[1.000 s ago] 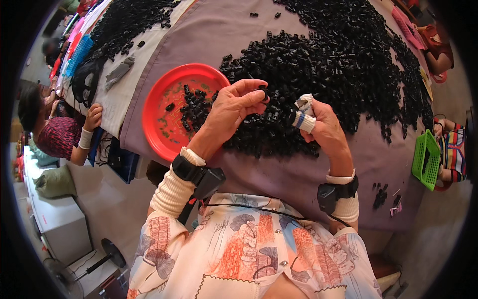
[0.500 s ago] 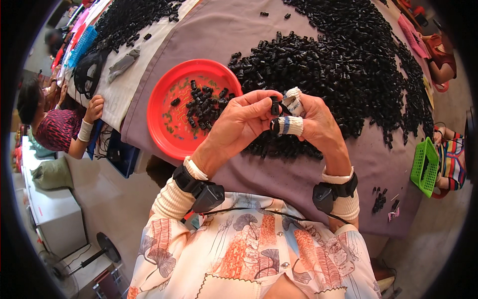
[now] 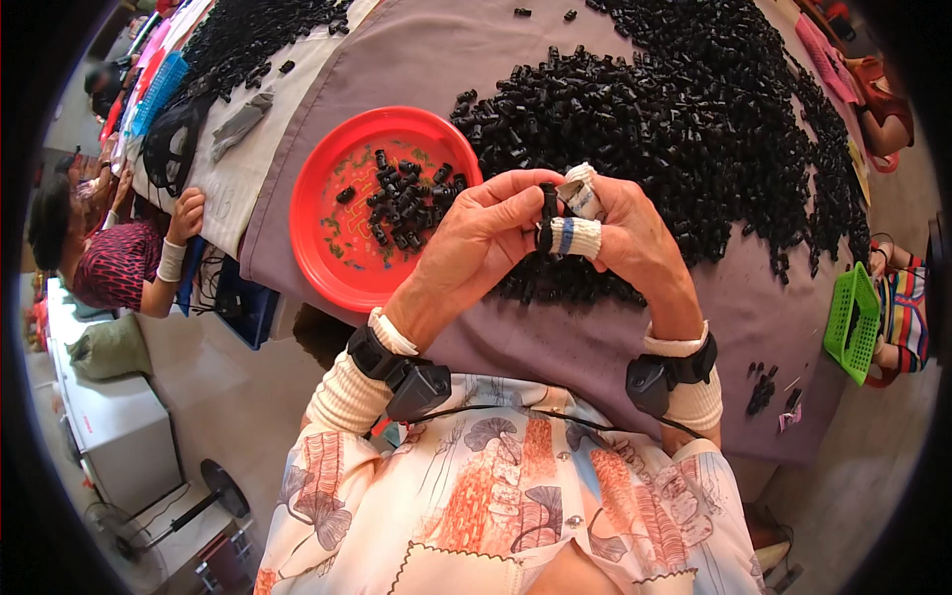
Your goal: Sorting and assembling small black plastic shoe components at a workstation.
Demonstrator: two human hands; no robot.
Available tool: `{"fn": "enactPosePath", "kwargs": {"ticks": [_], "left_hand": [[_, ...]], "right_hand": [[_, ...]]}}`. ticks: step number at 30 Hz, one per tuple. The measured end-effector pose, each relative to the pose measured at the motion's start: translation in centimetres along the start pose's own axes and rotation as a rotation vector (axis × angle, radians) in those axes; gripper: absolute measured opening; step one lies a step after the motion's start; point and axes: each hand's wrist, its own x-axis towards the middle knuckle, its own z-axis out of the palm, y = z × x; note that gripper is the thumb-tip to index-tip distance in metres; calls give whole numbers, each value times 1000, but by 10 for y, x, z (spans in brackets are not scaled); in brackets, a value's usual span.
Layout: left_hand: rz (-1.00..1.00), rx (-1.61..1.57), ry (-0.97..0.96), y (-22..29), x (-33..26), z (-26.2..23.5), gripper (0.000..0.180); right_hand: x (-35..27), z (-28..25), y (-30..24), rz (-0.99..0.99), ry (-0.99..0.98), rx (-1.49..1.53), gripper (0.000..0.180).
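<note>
At frame centre, above the mauve-clothed worktop, left hand and right hand each pinch one small black part; red plate sits left, black heap behind.

Left hand and right hand pinch a small black part; red plate beside the black heap

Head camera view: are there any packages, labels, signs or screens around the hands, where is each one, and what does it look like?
No packages, signs or screens show.
Pink tag-like scrap: on the purple cloth at its near right corner, small and crumpled; whether it is a label cannot be told.
Green plastic basket: past the cloth's right edge, rectangular, slotted walls.
Red round plate: left of the hands, holding small black parts.
</note>
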Motion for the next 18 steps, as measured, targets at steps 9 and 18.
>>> {"fn": "enactPosePath", "kwargs": {"ticks": [9, 18], "left_hand": [[-8, 37, 14, -4, 3, 0, 24], [-17, 74, 23, -3, 4, 4, 23]], "right_hand": [[-1, -4, 0, 4, -40, 33, 33], [-1, -7, 4, -7, -68, -22, 36]]}}
